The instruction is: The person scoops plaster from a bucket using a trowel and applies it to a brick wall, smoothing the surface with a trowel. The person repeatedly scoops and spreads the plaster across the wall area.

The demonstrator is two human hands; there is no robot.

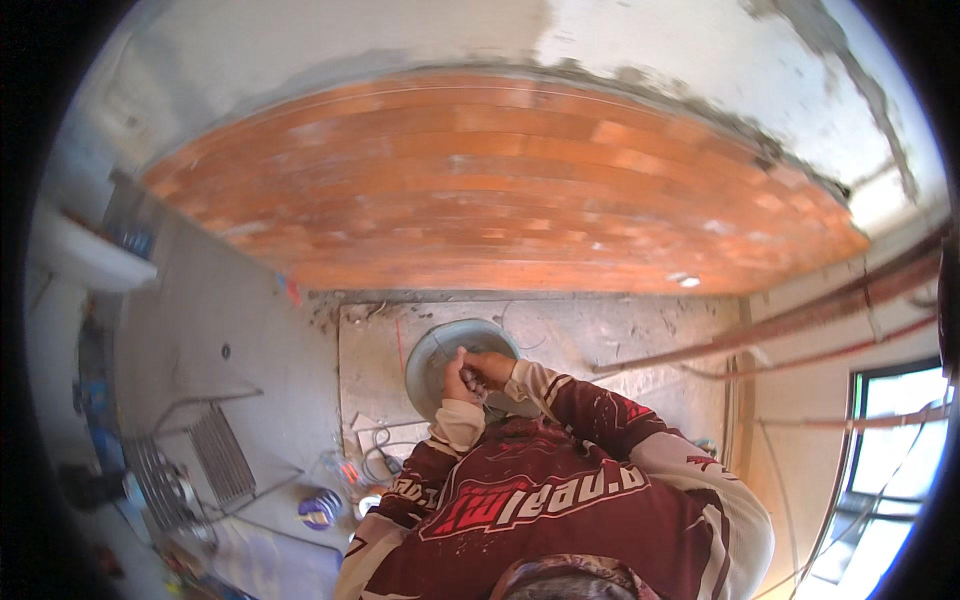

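Note:
Both of my hands are together over a round grey-green basin (420, 362) on the floor in front of me. My left hand (460, 380) is closed, its thumb side pointing up and away from me. Against it rests my right hand (491, 368), with its fingers curled in toward the left one. A small greyish patch shows between them, too small to tell whether it is a held thing or wet fingers. The inside of the basin looks grey, and my hands and sleeves hide its near part.
Orange brick or tile courses (480, 190) cover the wall ahead, under rough plaster. Reddish poles (760, 330) slant in from the right. A slatted metal chair (222, 455), a purple-blue roll (320, 508) and a coiled cable (380, 450) lie to the left. A window (890, 450) stands far right.

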